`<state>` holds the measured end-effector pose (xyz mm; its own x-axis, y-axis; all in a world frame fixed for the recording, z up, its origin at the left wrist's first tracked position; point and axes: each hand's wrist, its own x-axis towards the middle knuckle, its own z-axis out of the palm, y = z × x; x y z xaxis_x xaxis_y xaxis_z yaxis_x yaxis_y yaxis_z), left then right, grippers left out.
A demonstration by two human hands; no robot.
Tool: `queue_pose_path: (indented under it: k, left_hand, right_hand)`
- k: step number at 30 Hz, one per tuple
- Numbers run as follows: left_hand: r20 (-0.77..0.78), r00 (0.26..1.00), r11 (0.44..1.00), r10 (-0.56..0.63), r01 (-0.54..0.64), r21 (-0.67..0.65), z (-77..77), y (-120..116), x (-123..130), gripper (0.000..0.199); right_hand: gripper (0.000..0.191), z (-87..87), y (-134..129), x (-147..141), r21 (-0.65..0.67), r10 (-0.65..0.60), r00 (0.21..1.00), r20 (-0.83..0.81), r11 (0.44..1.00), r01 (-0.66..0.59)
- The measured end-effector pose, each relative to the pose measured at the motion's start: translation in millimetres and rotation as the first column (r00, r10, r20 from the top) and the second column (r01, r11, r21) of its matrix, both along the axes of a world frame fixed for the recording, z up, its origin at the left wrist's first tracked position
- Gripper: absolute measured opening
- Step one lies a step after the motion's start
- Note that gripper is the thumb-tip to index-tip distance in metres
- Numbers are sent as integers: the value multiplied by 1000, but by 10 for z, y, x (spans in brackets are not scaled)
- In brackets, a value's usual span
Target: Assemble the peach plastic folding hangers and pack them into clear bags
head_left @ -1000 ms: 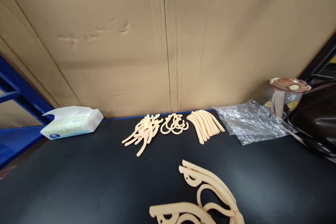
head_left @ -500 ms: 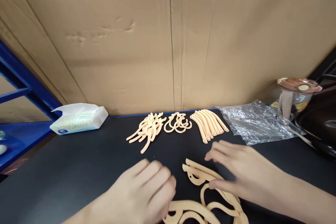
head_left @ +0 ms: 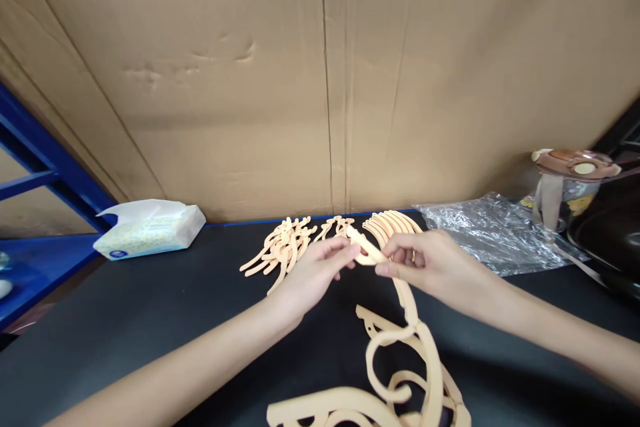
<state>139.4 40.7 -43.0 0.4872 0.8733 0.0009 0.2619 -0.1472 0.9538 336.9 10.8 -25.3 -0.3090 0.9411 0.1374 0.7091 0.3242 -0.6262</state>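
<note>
With both hands I grip one end of a beige plastic folding hanger [head_left: 430, 360], raised over the black table. Thumb and fingers of my left hand [head_left: 317, 267] pinch its slotted tip, and my right hand [head_left: 430, 260] closes around the same arm just to the right. The held hanger's hook curls to the left below my hands. Under it, more assembled hangers [head_left: 320, 403] lie overlapping at the bottom of the view, partly cut off by the frame edge.
At the back lie a heap of curved beige pieces [head_left: 285, 243], small hook pieces [head_left: 327, 225] partly hidden by my hands, and a row of arm pieces [head_left: 395, 221]. A tissue pack [head_left: 150, 230] sits left; a plastic bag [head_left: 480, 230] and a bottle [head_left: 570, 187] stand right.
Both hands have moved up and closer together. A hanger from the group at the front is now lifted, its end held between them; my right hand has gone from open to closed.
</note>
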Motion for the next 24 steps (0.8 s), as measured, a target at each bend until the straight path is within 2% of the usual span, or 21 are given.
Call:
queue_pose_path:
  k: [3, 5, 7, 9, 10, 12, 15, 17, 19, 21, 22, 23, 24]
  left_hand:
    - [112, 989, 995, 94, -97, 28, 71, 148, 92, 26]
    - [123, 984, 986, 130, -141, 88, 102, 235, 124, 28]
    - [119, 984, 979, 134, -150, 136, 127, 303, 141, 30]
    - [121, 986, 980, 112, -130, 153, 147, 344, 151, 31]
    - [119, 988, 980, 96, -115, 163, 155, 352, 153, 31]
    - [76, 994, 970, 78, -93, 223, 156, 337, 151, 33]
    - [-108, 978, 916, 178, -125, 381, 117, 246, 145, 34]
    - [-250, 926, 873, 282, -140, 467, 77, 163, 145, 35]
    - [-363, 859, 825, 361, -113, 554, 53, 101, 131, 34]
    - [-444, 794, 781, 415, -60, 622, 58, 103, 65, 31]
    - [-472, 770, 778, 428, -49, 626, 71, 138, 1, 30]
    - [-497, 752, 788, 433, -48, 614, 85, 197, -86, 31]
    - [-523, 746, 828, 413, -69, 557, 99, 278, -194, 33]
  right_hand:
    - [24, 146, 160, 40, 102, -7, 1000, 27, 995, 4]
    - [24, 222, 242, 59, 261, -67, 981, 185, 965, 17]
    - [23, 266, 294, 40, 460, -143, 908, 393, 886, -59]
    - [22, 276, 319, -20, 558, -197, 792, 578, 804, -207]
    - [23, 270, 326, -60, 559, -212, 733, 646, 786, -266]
    - [24, 244, 337, -141, 510, -205, 657, 726, 801, -314]
    - [18, 193, 361, -231, 425, -153, 663, 733, 864, -270]
    - [18, 158, 394, -253, 377, -104, 726, 680, 898, -224]
    - [22, 132, 447, -236, 314, -14, 836, 549, 930, -190]
    - [26, 121, 519, -180, 228, 83, 950, 302, 961, -156]
    - [27, 122, 559, -140, 177, 106, 984, 143, 976, -131]
    - [27, 128, 598, -96, 120, 94, 995, -25, 989, -90]
    - [25, 137, 633, -51, 59, 55, 981, -187, 997, -45]
